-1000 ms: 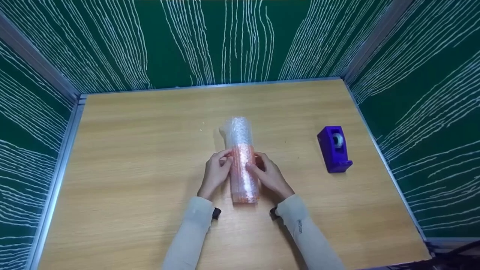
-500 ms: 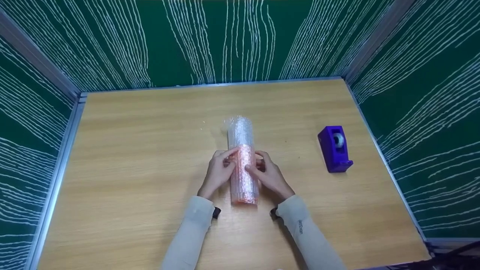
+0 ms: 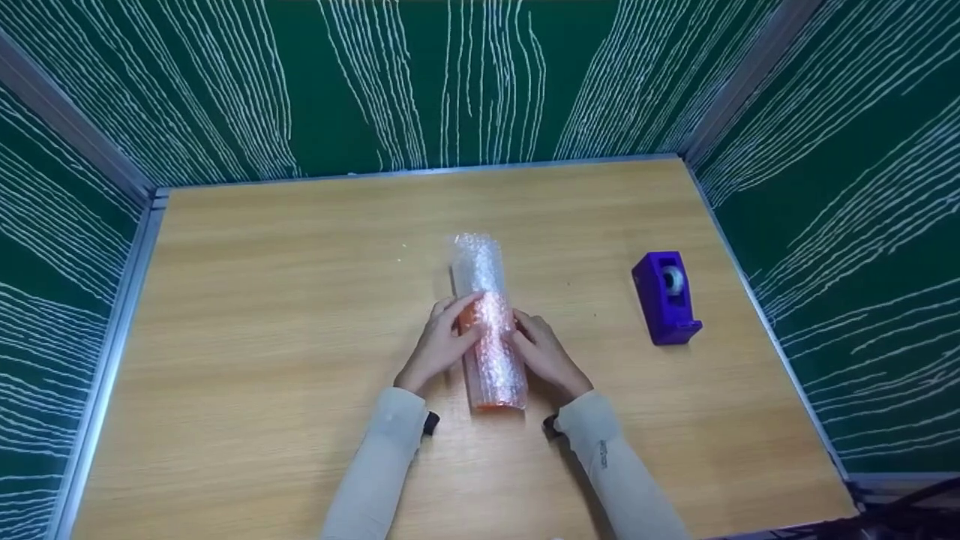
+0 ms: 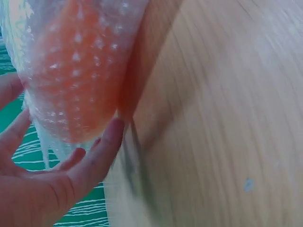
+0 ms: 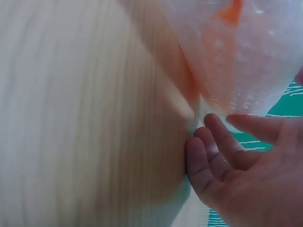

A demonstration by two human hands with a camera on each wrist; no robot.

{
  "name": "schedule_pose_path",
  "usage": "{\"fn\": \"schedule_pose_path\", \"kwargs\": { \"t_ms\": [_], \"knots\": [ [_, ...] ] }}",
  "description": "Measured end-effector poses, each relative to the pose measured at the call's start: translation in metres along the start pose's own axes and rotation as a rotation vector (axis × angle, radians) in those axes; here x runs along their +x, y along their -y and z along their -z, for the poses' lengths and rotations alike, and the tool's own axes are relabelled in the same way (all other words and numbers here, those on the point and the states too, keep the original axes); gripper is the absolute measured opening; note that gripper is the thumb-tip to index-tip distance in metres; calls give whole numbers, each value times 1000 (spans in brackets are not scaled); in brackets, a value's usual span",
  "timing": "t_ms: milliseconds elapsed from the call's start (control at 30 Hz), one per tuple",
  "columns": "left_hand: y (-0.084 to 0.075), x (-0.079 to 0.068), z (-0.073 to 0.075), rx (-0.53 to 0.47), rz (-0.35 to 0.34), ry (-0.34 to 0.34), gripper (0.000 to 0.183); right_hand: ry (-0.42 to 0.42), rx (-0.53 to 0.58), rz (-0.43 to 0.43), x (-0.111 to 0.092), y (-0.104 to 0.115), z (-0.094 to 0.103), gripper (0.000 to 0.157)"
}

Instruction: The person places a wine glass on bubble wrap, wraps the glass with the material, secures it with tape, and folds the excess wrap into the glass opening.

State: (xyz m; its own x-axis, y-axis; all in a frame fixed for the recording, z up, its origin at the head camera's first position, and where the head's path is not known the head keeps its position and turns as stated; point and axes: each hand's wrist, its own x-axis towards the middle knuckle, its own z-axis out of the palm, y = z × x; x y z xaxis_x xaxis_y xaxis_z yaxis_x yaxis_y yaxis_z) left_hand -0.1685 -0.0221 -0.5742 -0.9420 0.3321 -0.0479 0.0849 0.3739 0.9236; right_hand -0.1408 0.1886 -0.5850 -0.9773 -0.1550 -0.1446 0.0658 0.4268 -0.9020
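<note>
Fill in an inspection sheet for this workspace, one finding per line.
Surface: wood-grain tabletop, a few pale specks.
Job's things: bubble-wrapped orange item, elongated; contents unclear through the wrap.
Clutter: purple tape dispenser, right of the item, untouched.
Grips: left grip and right grip, bare hands, touch the item from either side.
Cables: dark cable, apparently, beyond the lower-right table corner.
Surroundings: green panels with white lines; metal frame.

At the table (image 3: 262,337), somebody's left hand (image 3: 439,345) and right hand (image 3: 550,358) hold an orange, bubble-wrapped bundle (image 3: 496,360) from either side. A purple tape dispenser (image 3: 660,319) stands well off to their right; white-streaked green walls (image 3: 337,112) surround us.
</note>
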Motion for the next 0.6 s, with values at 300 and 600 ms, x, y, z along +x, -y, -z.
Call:
{"fn": "schedule_pose_path", "kwargs": {
  "t_ms": [300,600],
  "knots": [
    [-2,5,-3,-42,18,21,59,37,17,-100,-6,1,14,50],
    [-6,5,-4,-79,71,39,59,-275,-369,111,-24,3,65,31]
  ]
}}
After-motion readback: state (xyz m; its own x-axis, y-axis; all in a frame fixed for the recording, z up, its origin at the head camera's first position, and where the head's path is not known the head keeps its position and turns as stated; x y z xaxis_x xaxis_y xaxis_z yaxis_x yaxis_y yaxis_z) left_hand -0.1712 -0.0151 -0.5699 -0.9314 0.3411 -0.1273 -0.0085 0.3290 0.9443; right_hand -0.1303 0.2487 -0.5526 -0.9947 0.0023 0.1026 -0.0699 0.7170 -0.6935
